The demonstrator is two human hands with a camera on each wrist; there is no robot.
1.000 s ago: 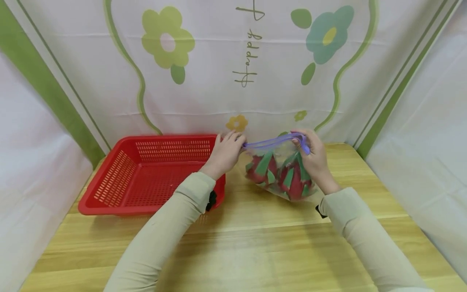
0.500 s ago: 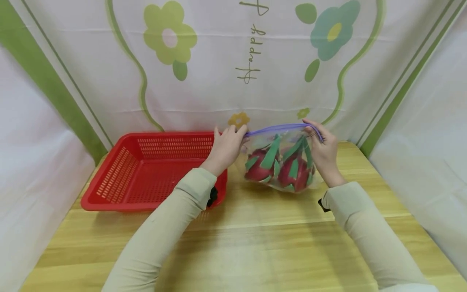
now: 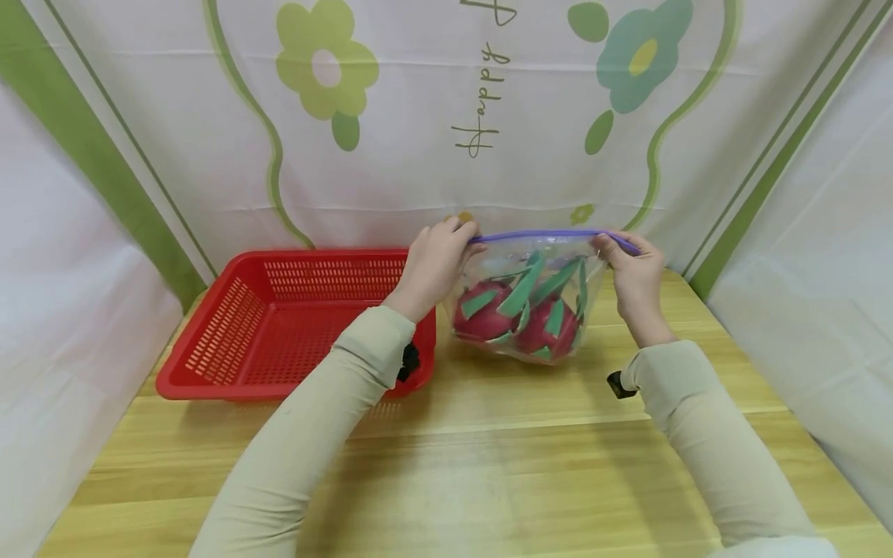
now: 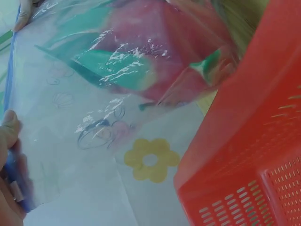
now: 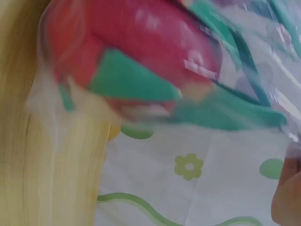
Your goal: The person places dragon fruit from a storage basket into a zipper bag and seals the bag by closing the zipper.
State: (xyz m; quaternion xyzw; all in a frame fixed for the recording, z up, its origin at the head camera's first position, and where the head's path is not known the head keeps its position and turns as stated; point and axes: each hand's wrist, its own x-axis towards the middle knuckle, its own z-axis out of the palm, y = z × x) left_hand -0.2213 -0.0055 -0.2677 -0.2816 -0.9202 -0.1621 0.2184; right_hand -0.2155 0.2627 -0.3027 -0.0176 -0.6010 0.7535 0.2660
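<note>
A clear zip bag (image 3: 593,267) with a purple zip strip along its top hangs between both hands, over the wooden table. Inside lie two dragon fruits, one at left (image 3: 486,311) and one at right (image 3: 547,329), magenta with green scales. My left hand (image 3: 438,260) pinches the strip's left end, beside the basket's right side. At the other end, my right hand (image 3: 638,275) grips the strip between thumb and fingers. In the left wrist view, the left fingers (image 4: 9,134) hold the strip's corner near a small slider. Faint printed drawings show on the bag.
A red perforated plastic basket (image 3: 209,390) stands on the left of the wooden table (image 3: 488,480), partly behind the left forearm. A white curtain (image 3: 412,93) with printed flowers hangs behind, and white fabric walls flank the table.
The right hand has moved right and slightly up, drawing the slack strip straight. The bag has flattened out, its fruits now plainer to see and shifted left. The left hand has risen slightly.
</note>
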